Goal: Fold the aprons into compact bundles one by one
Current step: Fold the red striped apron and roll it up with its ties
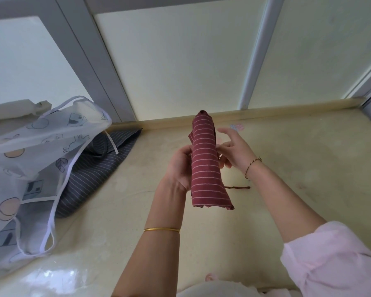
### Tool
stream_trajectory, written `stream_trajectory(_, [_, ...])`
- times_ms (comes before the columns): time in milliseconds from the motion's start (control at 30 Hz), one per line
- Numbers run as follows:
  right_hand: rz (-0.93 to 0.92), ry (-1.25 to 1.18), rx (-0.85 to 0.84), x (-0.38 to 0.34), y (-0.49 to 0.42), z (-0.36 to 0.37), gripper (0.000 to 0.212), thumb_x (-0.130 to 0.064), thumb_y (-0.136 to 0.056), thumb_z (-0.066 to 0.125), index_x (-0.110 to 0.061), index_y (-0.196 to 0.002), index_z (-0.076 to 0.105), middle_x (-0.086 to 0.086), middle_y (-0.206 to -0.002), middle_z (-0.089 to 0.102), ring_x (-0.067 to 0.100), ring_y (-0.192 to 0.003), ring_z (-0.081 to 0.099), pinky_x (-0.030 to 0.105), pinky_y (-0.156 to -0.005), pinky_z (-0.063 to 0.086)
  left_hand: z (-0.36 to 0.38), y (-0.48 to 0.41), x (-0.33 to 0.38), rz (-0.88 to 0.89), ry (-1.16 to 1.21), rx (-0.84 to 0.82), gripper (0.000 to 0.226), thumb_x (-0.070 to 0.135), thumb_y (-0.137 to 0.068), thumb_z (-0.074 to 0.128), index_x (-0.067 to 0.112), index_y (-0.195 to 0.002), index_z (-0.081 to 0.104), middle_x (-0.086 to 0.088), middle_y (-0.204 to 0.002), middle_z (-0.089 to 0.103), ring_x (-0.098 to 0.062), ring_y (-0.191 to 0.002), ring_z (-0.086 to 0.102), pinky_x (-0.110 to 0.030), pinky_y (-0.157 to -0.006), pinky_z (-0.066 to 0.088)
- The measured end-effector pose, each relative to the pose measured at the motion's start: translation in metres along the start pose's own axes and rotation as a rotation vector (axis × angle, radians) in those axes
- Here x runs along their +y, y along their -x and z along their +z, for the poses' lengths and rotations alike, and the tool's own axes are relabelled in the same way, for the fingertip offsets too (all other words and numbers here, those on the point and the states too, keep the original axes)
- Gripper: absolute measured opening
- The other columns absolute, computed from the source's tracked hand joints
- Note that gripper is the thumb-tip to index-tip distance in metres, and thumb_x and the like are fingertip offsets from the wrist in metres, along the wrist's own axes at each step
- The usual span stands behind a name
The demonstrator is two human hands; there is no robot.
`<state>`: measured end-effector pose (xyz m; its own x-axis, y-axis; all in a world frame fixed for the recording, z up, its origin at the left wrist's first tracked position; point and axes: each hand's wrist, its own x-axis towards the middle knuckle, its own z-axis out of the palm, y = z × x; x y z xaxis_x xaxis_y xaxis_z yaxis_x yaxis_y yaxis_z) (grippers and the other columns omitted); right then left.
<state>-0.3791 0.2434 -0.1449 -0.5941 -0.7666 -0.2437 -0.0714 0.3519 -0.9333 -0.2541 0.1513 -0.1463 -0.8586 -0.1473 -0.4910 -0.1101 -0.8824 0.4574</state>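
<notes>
Above the bench (287, 168), centre frame: red striped apron (204, 163) rolled into a long bundle, held off the surface. Left hand (180, 168) grips its 9 o'clock side, fingers curled round. Right hand (234, 151) touches the 3 o'clock side, fingers loosely spread. At 9 o'clock: grey striped apron (94, 168) under a clear printed apron (30, 157).

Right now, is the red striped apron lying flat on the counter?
No, the red striped apron is rolled up, held above the counter by the left hand.
</notes>
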Motion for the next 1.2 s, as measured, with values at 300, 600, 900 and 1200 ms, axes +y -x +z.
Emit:
stream_trajectory(300, [-0.040,0.491,0.036,-0.005,-0.005,0.007,0.015,-0.008,-0.093,0.047,-0.019,-0.082,0.048,-0.003,-0.075,0.053,0.010,-0.062,0.050,0.017,-0.064,0.049,0.010,0.004,-0.004,0.043,-0.107,-0.040,0.036,0.023,-0.095,0.032,0.005,-0.084,0.061,-0.004,-0.068,0.063,-0.018,-0.064,0.060,-0.026,-0.060,0.054])
stream_trajectory(600, [-0.182,0.449,0.148,-0.014,0.000,0.001,0.013,-0.017,-0.097,0.047,-0.011,-0.100,0.058,-0.006,-0.079,0.057,0.009,-0.065,0.053,0.022,-0.062,0.043,0.004,0.006,-0.005,0.058,-0.007,0.011,0.035,0.026,-0.096,0.028,0.005,-0.099,0.055,-0.009,-0.081,0.062,-0.022,-0.066,0.063,-0.033,-0.069,0.054])
stream_trajectory(900, [0.026,0.063,-0.199,-0.026,0.031,0.003,0.066,-0.060,-0.072,0.066,-0.005,-0.109,0.063,0.015,-0.101,0.069,0.034,-0.088,0.068,0.048,-0.086,0.054,-0.006,-0.011,-0.007,0.202,0.079,0.321,0.042,0.024,-0.097,0.031,0.001,-0.124,0.054,-0.020,-0.122,0.060,-0.034,-0.111,0.058,-0.049,-0.093,0.047])
stream_trajectory(1200, [-0.058,0.734,0.154,-0.016,0.015,-0.003,0.018,-0.023,-0.079,0.057,-0.013,-0.068,0.048,0.002,-0.063,0.054,0.024,-0.061,0.056,0.028,-0.051,0.042,-0.010,0.000,-0.001,0.100,-1.368,0.568,0.017,0.015,-0.091,0.053,0.003,-0.086,0.064,-0.001,-0.066,0.057,-0.013,-0.053,0.049,-0.021,-0.049,0.037])
